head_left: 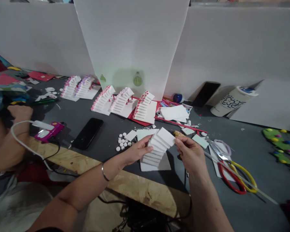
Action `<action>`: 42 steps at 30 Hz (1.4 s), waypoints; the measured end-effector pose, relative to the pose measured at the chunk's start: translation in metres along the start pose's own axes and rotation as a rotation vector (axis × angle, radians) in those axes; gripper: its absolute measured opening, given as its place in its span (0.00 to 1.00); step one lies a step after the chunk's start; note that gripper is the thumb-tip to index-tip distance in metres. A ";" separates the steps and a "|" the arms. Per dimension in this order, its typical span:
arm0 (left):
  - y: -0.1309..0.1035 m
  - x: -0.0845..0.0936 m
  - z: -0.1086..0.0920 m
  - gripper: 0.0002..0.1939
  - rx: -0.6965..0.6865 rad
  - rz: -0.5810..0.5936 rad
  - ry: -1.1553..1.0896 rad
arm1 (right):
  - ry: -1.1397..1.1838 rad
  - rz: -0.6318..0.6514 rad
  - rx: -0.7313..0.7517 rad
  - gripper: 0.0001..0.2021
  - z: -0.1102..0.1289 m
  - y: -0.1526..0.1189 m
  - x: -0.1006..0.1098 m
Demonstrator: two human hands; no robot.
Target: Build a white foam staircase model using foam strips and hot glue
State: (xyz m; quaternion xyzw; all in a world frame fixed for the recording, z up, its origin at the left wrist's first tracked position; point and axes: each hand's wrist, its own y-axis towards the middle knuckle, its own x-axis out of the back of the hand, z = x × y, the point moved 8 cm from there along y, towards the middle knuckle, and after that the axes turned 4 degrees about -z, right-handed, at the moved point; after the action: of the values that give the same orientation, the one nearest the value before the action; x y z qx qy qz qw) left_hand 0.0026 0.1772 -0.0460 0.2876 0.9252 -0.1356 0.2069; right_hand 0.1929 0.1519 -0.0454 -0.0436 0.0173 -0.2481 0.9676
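A small white model staircase (156, 149) of foam-board steps stands on a white base (165, 164) near the table's front edge. My left hand (141, 149) grips its left side, thumb across the steps. On the right, my right hand (189, 149) pinches the corner of the topmost white step with thumb and fingertips. Small white round pieces (122, 141) lie left of the staircase, beside pale card pieces (145, 132). Behind stand several finished-looking model staircases (142, 108) with red or pink dots along one edge.
Red-and-yellow-handled scissors (232, 174) and a glue stick (263, 195) lie at right. A black phone (88, 132) and a pink power adapter (49, 130) with cables are at left. Another person's arm (19, 138) rests there. A tumbler (232, 100) leans near the back wall.
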 end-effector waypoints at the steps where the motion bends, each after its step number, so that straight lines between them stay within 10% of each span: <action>1: 0.000 0.000 0.000 0.27 -0.003 0.000 -0.002 | 0.007 -0.003 -0.005 0.17 0.000 0.000 0.000; 42: 0.001 -0.001 0.000 0.29 0.006 0.051 0.057 | 0.075 -0.046 -0.047 0.18 0.003 0.002 -0.002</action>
State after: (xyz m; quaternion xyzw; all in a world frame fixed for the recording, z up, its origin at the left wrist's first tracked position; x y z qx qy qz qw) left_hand 0.0043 0.1769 -0.0458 0.3153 0.9228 -0.1249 0.1829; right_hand 0.1918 0.1548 -0.0422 -0.0576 0.0585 -0.2712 0.9590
